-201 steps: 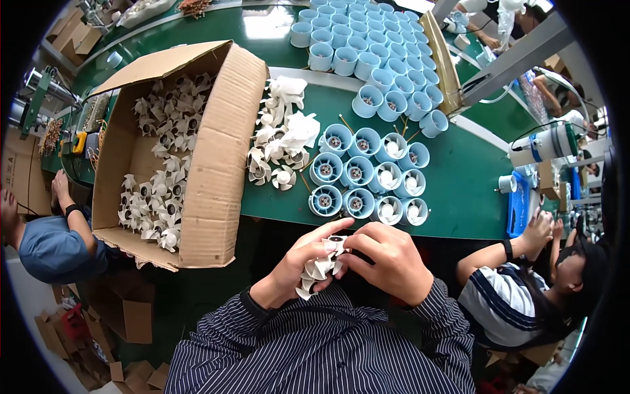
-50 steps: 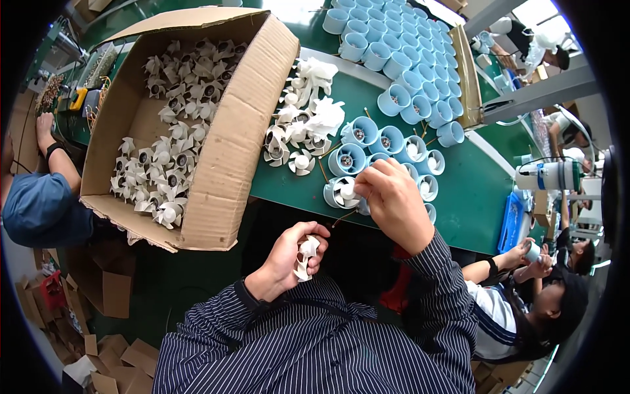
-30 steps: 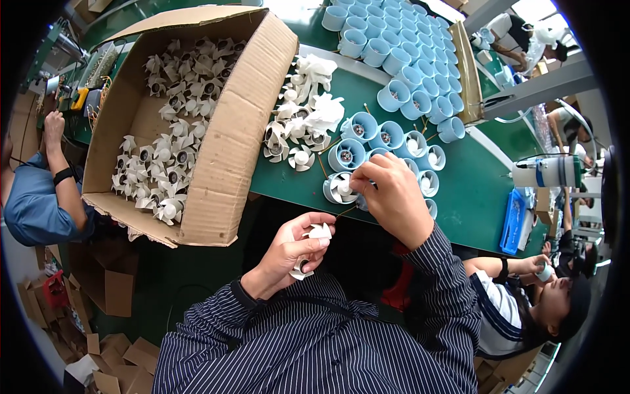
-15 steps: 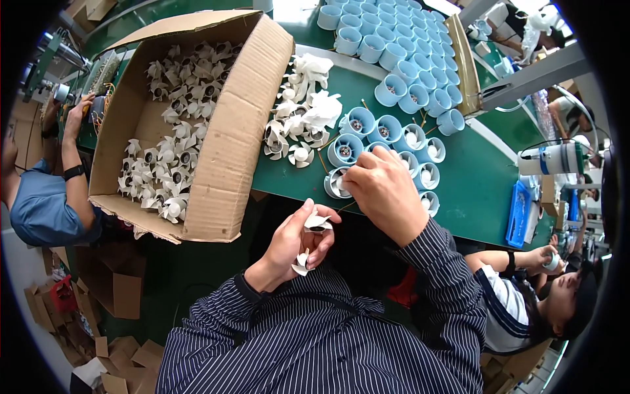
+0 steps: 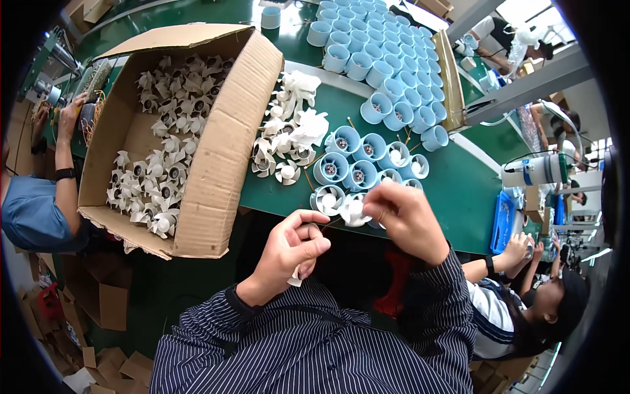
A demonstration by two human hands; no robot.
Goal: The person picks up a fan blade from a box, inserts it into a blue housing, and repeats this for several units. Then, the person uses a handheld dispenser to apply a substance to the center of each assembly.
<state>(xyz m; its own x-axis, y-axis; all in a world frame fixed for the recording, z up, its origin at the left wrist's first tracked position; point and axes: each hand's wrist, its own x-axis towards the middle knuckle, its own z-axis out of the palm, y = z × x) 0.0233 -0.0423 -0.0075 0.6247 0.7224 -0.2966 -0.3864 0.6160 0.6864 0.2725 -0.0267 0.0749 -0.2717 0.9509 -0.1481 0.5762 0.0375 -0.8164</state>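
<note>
My left hand [image 5: 283,255] is curled closed near the table's front edge, around a white fan impeller [image 5: 295,278] that mostly hides behind the fingers. Thumb and fingers of my right hand [image 5: 408,220] pinch another white impeller [image 5: 353,211] at the mouth of a light blue cup-shaped housing. Beside it, the front-left blue housing [image 5: 317,201] has an impeller inside. Just behind stand blue housings [image 5: 330,169] showing motor parts at the bottom, and several others hold white impellers. Left of them lies a loose pile of white impellers [image 5: 287,173].
A large open cardboard box [image 5: 230,154] of impellers stands at the left. Many blue housings [image 5: 357,65] fill the back of the green table [image 5: 453,190]. A blue tray [image 5: 503,222] lies at the right. One co-worker [image 5: 33,210] is at the left, another [image 5: 502,308] at the right.
My right hand has moved from the front-left housing to the one beside it, now with an impeller in its fingers. Only one impeller shows in my left hand, where two showed before.
</note>
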